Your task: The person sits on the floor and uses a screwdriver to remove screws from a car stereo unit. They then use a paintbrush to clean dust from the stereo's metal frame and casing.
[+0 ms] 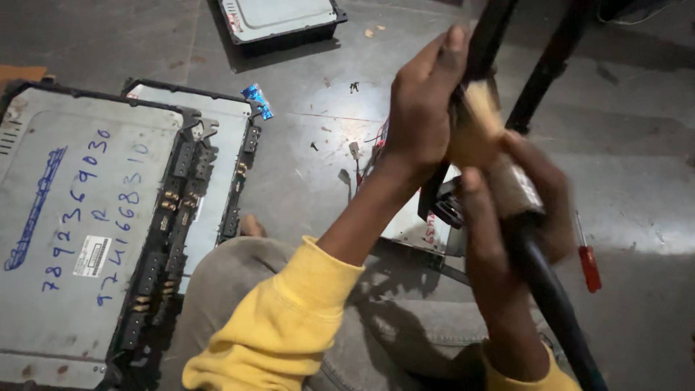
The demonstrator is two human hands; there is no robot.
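My left hand [422, 108] grips the upper part of a black frame piece [486, 36] that stands tilted in front of me. My right hand [507, 210] is closed around a brush-like tool with a pale head [481, 108] and a thick black handle [550, 297], pressed against the frame. The right hand is blurred. Below the hands lies a metal electronic unit [405, 228] on the floor, mostly hidden by my arms. Both sleeves are yellow.
Two grey metal electronic boxes [79, 217] with rows of connectors [174, 210] are stacked at the left. Another box [279, 18] lies at the top. A red-handled screwdriver [589, 261] rests on the concrete floor at right. Small screws and wires [362, 148] are scattered nearby.
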